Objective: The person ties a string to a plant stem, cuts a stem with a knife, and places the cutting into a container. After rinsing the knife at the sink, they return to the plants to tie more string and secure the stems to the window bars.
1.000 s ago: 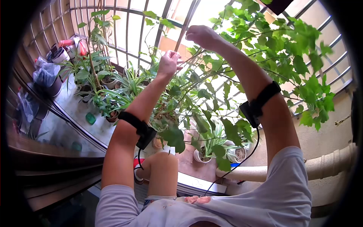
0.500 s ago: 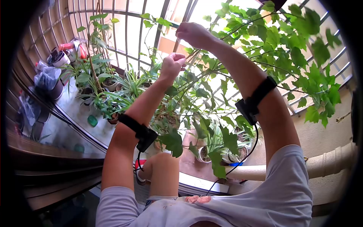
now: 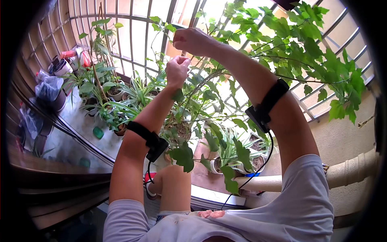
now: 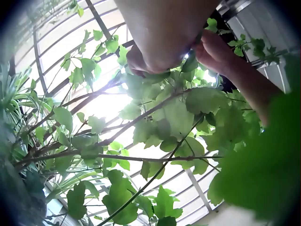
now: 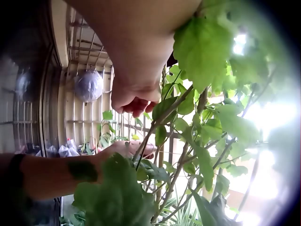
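Note:
A leafy vine (image 3: 282, 52) with lobed green leaves and woody stems spreads in front of me. My left hand (image 3: 177, 72) is raised at its upper stems, thumb and fingers drawn together at a stem (image 5: 162, 112). In the right wrist view this left hand (image 5: 120, 149) lies behind stems and leaves. Higher up, my right hand (image 3: 193, 41) reaches across to the left, above the left hand. Its fingers (image 5: 138, 106) are curled in; I cannot tell whether they hold anything. Leaves hide part of both hands in the left wrist view.
Metal bars (image 3: 133, 34) enclose the balcony. Potted spider plants (image 3: 139, 90) stand at the left, beside a green glass object (image 3: 98, 132) and bagged pots (image 3: 48, 86). More white pots (image 3: 258, 161) sit below, near a thick pipe (image 3: 350, 173). Vine branches hang across the front.
My right hand has moved left, from right of the left hand to above it. The left hand has shifted slightly left, its fingers drawn closer together. Vine leaves on the right have swayed.

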`<action>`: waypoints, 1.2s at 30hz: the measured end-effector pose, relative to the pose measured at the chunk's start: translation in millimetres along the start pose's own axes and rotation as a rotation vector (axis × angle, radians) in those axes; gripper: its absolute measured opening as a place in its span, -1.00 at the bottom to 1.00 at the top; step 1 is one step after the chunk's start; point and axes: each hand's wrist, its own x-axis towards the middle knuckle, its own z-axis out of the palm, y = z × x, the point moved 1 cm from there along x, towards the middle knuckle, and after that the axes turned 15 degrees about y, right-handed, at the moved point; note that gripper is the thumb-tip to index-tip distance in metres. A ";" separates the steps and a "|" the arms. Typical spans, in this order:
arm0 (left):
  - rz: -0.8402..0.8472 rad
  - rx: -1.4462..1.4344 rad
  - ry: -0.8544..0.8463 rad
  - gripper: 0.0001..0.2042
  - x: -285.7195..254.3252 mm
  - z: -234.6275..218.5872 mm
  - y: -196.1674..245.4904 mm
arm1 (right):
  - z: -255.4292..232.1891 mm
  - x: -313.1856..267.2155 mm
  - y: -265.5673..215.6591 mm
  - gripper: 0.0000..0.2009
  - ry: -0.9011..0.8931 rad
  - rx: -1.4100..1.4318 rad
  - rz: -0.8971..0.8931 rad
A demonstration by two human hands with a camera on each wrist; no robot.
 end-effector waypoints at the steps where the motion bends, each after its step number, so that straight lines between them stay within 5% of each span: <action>1: -0.009 -0.036 0.001 -0.83 1.3 0.1 -1.7 | 1.3 1.3 1.0 -0.77 0.013 0.001 -0.018; 6: -0.259 -0.322 -0.110 -0.84 9.7 -6.3 -17.7 | 6.4 4.5 9.7 -0.79 -0.040 -0.137 0.032; 8: -0.372 -0.429 -0.164 -0.85 8.2 -9.2 -16.2 | 8.0 0.9 15.7 -0.79 -0.133 -0.328 -0.081; 16: -0.298 -0.497 -0.338 -0.72 7.1 -13.2 -11.6 | 11.7 5.0 8.1 -0.91 -0.463 -0.624 -0.090; 26: -0.184 -0.381 -0.341 -0.79 4.0 -20.7 -11.6 | 22.3 5.9 19.1 -0.88 -0.331 -0.688 0.068; 30: -0.238 -0.662 -0.344 -0.84 13.0 -23.3 -16.2 | 16.9 5.5 23.1 -0.88 -0.351 -0.634 0.145; 34: -0.463 -0.219 -0.321 -0.69 9.4 -26.8 -14.9 | 14.6 7.4 30.4 -0.89 -0.336 -0.602 0.131; 36: -0.353 0.167 -0.365 -0.62 -12.1 -28.5 22.8 | 12.3 5.2 27.4 -0.90 -0.329 -0.600 0.143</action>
